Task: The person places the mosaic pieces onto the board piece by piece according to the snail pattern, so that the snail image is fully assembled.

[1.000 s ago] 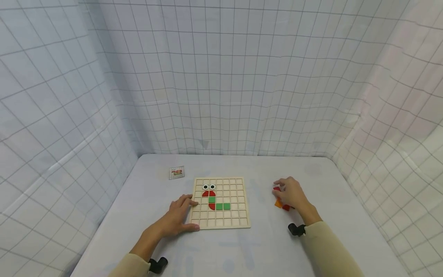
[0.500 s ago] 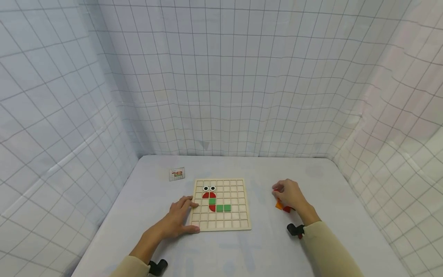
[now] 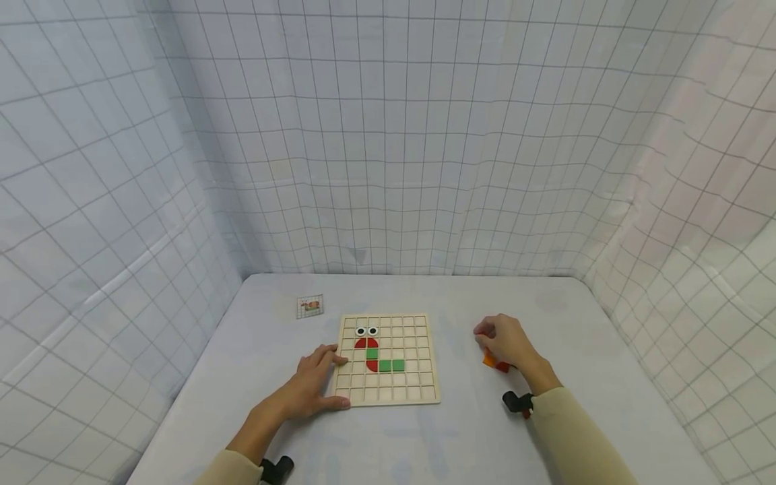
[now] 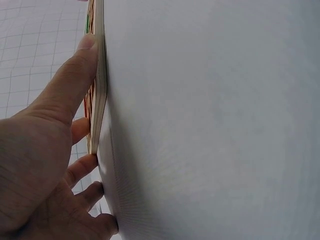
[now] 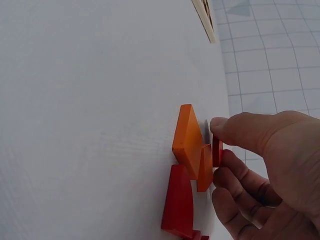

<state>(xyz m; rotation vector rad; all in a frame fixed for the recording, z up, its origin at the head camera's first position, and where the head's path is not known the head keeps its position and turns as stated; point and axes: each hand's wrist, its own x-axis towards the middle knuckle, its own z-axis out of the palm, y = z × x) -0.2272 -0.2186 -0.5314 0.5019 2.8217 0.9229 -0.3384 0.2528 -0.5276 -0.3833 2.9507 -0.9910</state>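
Note:
My left hand (image 3: 312, 384) rests at the left side of a cream wooden grid board (image 3: 418, 391). In the left wrist view, its thumb (image 4: 65, 82) lies on the board's edge, fingers spread along the side. On the board sit two eye tiles, several red rounded tiles (image 3: 372, 366) and green square tiles (image 3: 384, 366). To the right, my right hand (image 3: 509, 340) pinches a red tile (image 5: 217, 151) between thumb and fingers, close over the loose pieces. Orange tiles (image 5: 187, 142) and a red rounded tile (image 5: 178, 200) lie beside it; the hand hides part of this pile.
A small picture card (image 3: 310, 306) lies beyond the board, at the back left. Another red piece (image 3: 526, 414) shows beside the right wrist's black camera mount (image 3: 516, 402). White gridded curtains (image 3: 388, 168) stand around the back and sides of the white table (image 3: 467, 431).
My right thumb and fingers have drawn together on a red tile, and the hand has shifted slightly left. My left hand stays at the board. The head view has tilted a little.

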